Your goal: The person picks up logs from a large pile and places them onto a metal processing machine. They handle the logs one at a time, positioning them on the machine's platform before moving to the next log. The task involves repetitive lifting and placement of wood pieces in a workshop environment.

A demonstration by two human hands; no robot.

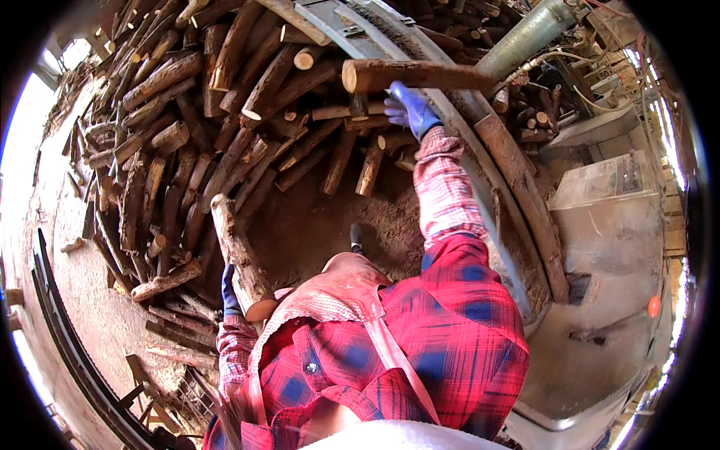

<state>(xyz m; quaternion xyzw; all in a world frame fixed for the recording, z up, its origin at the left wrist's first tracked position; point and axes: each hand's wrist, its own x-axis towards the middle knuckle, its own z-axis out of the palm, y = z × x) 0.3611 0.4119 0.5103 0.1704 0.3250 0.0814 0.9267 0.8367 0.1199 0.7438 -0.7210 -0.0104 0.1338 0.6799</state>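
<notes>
A thick bark-covered log (246, 262) stands on a slant at my left side, pale cut end toward me. My left hand (229, 292), in a blue glove, grips its outer side; the fingers are mostly hidden behind the wood. My right hand (411, 111), in a purple-blue glove, is stretched far forward over a metal-railed conveyor trough (450, 112). Its fingers are spread just beside the near side of another log (416, 76), which lies crosswise over the trough. Whether they touch that log I cannot tell. Another long log (517, 180) lies lengthwise in the trough.
A large heap of cut logs (165, 82) fills the left and far side. A grey metal pipe (529, 37) slants at the far right. Right of the trough stands a dusty pale machine housing (607, 191). Dark metal rails (67, 352) run along the lower left.
</notes>
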